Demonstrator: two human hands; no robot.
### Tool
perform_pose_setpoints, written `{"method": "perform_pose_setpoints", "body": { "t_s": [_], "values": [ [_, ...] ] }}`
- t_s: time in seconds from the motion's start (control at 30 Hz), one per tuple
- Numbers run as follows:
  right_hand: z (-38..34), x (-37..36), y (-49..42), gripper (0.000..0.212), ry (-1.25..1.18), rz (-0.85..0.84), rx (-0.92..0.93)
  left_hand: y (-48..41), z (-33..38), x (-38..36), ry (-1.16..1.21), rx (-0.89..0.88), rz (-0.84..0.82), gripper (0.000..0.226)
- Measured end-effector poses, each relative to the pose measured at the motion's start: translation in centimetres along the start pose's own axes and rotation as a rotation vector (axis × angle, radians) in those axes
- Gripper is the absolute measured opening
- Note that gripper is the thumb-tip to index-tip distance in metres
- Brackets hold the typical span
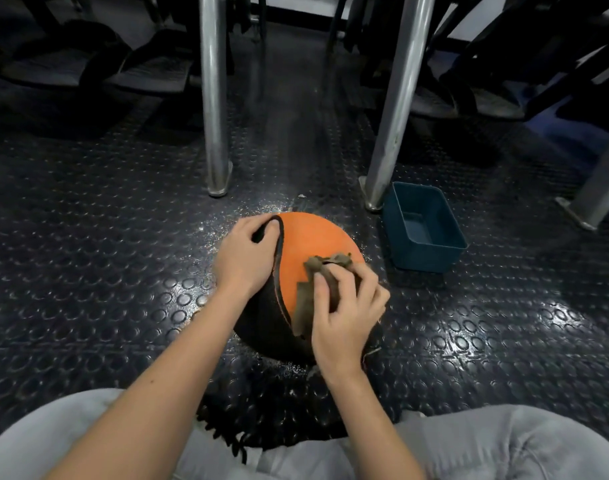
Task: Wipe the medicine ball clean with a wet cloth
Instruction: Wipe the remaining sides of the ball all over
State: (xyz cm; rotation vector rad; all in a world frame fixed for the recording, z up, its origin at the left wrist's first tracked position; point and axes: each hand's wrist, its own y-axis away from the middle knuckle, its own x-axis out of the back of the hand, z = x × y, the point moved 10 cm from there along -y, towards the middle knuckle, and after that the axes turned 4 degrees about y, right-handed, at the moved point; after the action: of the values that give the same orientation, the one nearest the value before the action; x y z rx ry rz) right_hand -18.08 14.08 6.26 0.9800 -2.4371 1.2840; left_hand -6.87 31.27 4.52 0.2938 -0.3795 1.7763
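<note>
wiping the medicine ball (313, 244), orange side up
it sits on the floor (88, 237) at centre frame. fingers of my right hand (344, 313) clamp the cloth (304, 301) against it; fingers of my left hand (244, 258) curl over its black side. best to brace firmly and overlap strokes.

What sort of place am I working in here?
Most likely a gym: studded black rubber flooring, steel equipment posts, what look like machine footplates behind them, and the medicine ball being wiped with a cloth.
</note>
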Motion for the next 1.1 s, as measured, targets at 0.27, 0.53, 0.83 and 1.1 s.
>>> {"method": "perform_pose_setpoints", "body": {
  "t_s": [0.27,0.53,0.83,1.1],
  "values": [
    [-1.4,-7.8,-8.8,0.029,0.335,-0.522,-0.014,-0.7,0.9,-1.0,-0.056,-0.037,-0.036,0.032],
    [-0.1,-9.0,-10.5,0.023,0.209,-0.596,-0.133,0.7,1.2,-0.5,-0.037,-0.006,0.051,0.033],
    [-3.3,-0.4,-2.2,0.021,0.263,-0.166,0.223,0.5,1.9,-2.1,-0.068,-0.078,-0.074,0.032],
    [0.3,-10.5,-11.2,0.009,0.204,-0.706,-0.175,1.6,0.9,-0.9,-0.011,-0.099,0.009,0.032]
  ]
}}
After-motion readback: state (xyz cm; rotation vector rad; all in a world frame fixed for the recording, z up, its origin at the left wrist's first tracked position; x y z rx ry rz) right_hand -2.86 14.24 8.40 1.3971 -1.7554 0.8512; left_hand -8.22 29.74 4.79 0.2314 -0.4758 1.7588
